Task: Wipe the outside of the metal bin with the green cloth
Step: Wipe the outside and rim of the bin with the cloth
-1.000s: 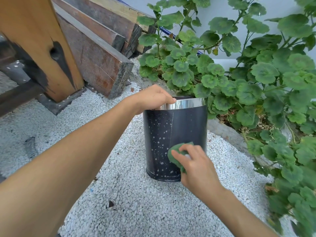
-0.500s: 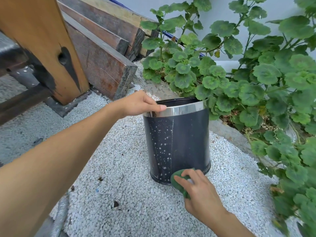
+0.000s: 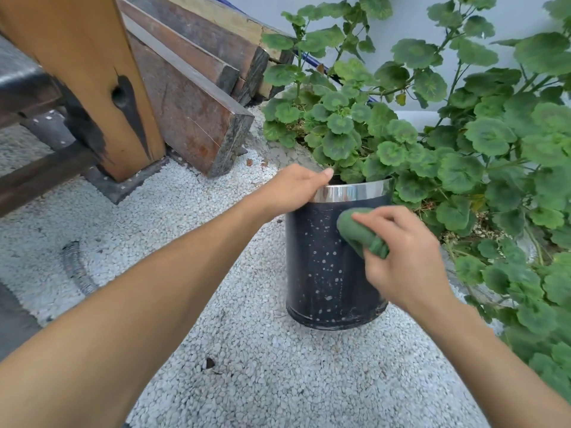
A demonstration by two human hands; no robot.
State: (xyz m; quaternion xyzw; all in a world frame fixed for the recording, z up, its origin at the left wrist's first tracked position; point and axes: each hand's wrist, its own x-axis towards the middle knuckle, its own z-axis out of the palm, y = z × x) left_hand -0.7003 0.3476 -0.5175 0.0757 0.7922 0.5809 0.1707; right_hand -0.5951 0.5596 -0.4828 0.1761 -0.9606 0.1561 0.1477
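Head view: metal bin (image 3: 318, 273) stands upright on white gravel (image 3: 247, 366), just beside a leafy plant (image 3: 463, 149). Left hand (image 3: 296, 186) grips the chrome rim and steadies it. Right hand (image 3: 401, 261) holds the bunched green cloth (image 3: 358, 233) in curled fingers, pressed to the dark wall just under the rim. Half a second back the cloth sat at the base; it has since travelled up. Judgement: vertical strokes are under way. Pale specks across the left of the wall suggest much is left to wipe.
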